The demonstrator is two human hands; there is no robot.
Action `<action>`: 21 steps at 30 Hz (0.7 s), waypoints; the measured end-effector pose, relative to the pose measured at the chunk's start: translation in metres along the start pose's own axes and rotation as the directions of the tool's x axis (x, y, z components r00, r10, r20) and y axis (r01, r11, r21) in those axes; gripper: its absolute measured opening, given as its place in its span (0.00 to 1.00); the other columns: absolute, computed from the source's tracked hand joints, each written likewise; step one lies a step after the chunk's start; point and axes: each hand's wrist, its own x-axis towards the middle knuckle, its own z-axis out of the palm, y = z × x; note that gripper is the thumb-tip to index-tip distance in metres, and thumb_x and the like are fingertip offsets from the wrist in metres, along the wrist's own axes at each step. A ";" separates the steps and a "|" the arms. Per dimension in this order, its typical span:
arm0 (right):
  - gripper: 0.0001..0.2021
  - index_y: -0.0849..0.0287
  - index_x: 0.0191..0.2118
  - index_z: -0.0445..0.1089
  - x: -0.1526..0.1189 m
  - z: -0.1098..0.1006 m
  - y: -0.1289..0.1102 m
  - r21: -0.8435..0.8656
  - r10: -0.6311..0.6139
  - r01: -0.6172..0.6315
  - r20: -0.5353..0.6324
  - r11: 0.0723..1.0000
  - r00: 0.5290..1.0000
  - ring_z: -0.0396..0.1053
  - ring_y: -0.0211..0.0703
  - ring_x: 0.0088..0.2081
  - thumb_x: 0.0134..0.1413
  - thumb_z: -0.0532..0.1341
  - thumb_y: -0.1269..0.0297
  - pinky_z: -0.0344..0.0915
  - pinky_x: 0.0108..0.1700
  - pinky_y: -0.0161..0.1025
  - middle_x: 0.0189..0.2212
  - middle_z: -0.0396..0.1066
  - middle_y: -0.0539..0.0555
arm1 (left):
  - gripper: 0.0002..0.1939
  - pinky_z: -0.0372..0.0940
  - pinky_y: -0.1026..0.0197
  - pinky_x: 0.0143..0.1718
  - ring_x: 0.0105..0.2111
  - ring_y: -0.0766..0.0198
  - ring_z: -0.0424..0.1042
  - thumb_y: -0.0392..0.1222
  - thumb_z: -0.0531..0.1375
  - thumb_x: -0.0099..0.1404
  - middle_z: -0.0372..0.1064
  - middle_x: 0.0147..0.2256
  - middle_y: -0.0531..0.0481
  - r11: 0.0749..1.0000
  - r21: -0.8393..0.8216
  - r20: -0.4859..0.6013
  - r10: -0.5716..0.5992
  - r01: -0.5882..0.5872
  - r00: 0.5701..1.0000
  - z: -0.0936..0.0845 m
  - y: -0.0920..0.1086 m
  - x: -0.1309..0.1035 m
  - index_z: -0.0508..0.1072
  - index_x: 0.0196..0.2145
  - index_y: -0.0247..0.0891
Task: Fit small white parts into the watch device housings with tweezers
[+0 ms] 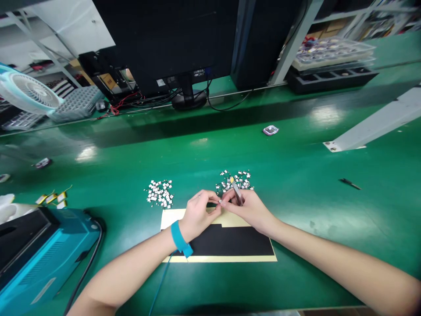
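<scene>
Small white part [220, 201], one: between the two hands, near the far edge of a cream-and-black sheet [233, 242]. Left hand [199, 211]: grip pinched closed on the part; teal wristband [179, 237]. Right hand [252, 208]: grip closed around tweezers [236, 191], fingertips at the part. Left cluster [160, 193], right cluster [243, 181]: loose pieces, green counter [309, 188].

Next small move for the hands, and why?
Probably finish working the small white piece with the fingertips before laying it down: left hand and right hand meet at it, while the tweezers sit tucked in the right hand.
</scene>
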 end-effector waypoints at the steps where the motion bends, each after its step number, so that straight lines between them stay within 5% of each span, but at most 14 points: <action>1: 0.07 0.61 0.23 0.66 0.000 0.000 0.000 -0.001 0.002 -0.002 0.000 1.000 1.000 0.61 0.38 0.26 0.41 0.61 0.62 0.54 0.26 0.33 0.24 0.66 0.50 | 0.08 0.69 0.68 0.28 0.27 0.70 0.70 0.32 0.58 0.54 0.66 0.27 0.52 1.000 0.008 0.000 0.005 -0.005 1.000 0.000 0.000 0.000 0.62 0.31 0.37; 8: 0.08 0.61 0.18 0.61 0.002 0.001 0.001 0.070 0.053 -0.053 0.004 0.996 0.999 0.62 0.37 0.26 0.38 0.61 0.66 0.56 0.29 0.34 0.21 0.65 0.49 | 0.07 0.69 0.67 0.28 0.28 0.68 0.70 0.32 0.58 0.54 0.67 0.27 0.52 0.999 0.028 0.006 0.017 -0.017 1.000 0.001 -0.001 -0.001 0.62 0.31 0.36; 13: 0.14 0.60 0.18 0.53 0.002 -0.005 -0.002 0.137 0.098 -0.101 0.024 0.985 0.995 0.64 0.37 0.28 0.39 0.62 0.65 0.59 0.32 0.34 0.23 0.66 0.49 | 0.08 0.69 0.69 0.29 0.27 0.70 0.70 0.32 0.58 0.53 0.66 0.26 0.53 0.992 -0.084 0.028 -0.087 0.089 0.996 0.001 0.000 0.000 0.61 0.29 0.37; 21: 0.13 0.61 0.23 0.58 0.002 -0.008 -0.004 0.084 0.088 -0.094 0.069 0.992 0.994 0.61 0.34 0.26 0.42 0.63 0.62 0.56 0.28 0.32 0.24 0.64 0.48 | 0.06 0.70 0.68 0.29 0.27 0.69 0.71 0.36 0.58 0.54 0.66 0.26 0.53 0.979 -0.138 0.075 -0.137 0.147 0.988 0.001 -0.002 0.001 0.62 0.28 0.37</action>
